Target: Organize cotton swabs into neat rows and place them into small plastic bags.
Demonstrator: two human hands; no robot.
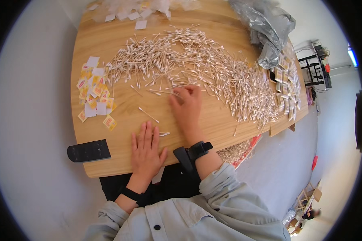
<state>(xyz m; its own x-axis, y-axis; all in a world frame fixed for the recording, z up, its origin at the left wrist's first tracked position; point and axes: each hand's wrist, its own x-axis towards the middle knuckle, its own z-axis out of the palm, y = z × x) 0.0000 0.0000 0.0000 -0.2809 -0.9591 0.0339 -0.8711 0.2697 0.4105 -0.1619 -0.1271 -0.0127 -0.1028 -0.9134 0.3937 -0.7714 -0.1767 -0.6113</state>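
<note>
A big heap of cotton swabs (213,68) with white tips and pale sticks curves across the wooden table. At its near edge my right hand (186,105) is closed, thumb and fingers pinched on cotton swabs (160,92) whose tips stick out to the left. My left hand (145,148) lies flat near the table's front edge, fingers stretched out. It covers part of a few swabs (164,134), whose tips show beside its fingers. A single swab (149,115) lies between the left fingertips and the heap.
Yellow and white cards (93,88) lie scattered at the left. A black flat object (88,151) sits at the front left corner. Filled packs (284,88) line the right side, below grey plastic bags (265,28). Clear bags and white cards (141,25) lie at the back.
</note>
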